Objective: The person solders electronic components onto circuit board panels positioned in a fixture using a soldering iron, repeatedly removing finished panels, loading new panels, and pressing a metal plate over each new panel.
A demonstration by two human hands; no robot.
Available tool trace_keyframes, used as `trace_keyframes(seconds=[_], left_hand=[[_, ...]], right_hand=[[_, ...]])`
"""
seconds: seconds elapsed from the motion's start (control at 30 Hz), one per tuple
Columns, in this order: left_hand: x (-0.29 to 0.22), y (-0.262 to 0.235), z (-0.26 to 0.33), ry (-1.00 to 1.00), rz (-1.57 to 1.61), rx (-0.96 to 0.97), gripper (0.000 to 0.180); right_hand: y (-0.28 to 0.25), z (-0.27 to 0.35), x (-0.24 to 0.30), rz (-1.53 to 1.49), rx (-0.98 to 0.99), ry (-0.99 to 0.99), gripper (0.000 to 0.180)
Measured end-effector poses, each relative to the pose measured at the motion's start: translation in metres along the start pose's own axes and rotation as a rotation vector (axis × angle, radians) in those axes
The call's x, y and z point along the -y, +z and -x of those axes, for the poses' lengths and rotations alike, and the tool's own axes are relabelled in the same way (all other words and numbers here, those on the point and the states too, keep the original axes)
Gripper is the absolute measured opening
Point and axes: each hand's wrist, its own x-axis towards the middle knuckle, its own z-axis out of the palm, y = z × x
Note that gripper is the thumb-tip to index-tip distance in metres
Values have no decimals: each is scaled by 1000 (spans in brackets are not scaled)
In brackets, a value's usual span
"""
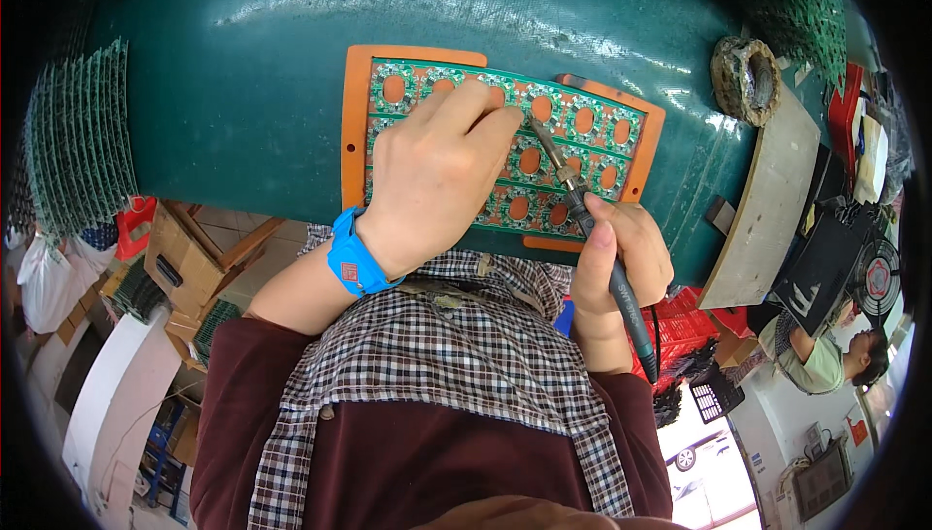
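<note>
An orange carrier frame lies on the green table mat and holds a green panel of small ring-shaped circuit boards. My left hand rests on the panel with fingers curled and fingertips pinched near the upper middle boards; whether it holds something thin there I cannot tell. A blue wrist strap circles that wrist. My right hand grips a dark soldering iron like a pen. Its metal tip touches the panel right beside my left fingertips.
Stacks of green circuit panels stand upright at the table's left end. A worn round tip-cleaning holder sits on a pale board at the right. Red crates, cardboard boxes and another seated person are beside the table.
</note>
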Motion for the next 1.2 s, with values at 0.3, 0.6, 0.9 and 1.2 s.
trace_keyframes(seconds=[0.3,0.6,0.9,1.2], left_hand=[[3,-6,-7,-120,3,-15,9],[4,-8,-7,-99,68,22,10],[-6,-9,19,-75,155,83,17],[-5,-17,21,-121,200,177,15]], right_hand=[[1,-12,7,-9,10,-30,11],[5,-8,8,72,27,-40,10],[-6,10,12,27,74,-44,10],[-10,23,14,25,27,-53,11]])
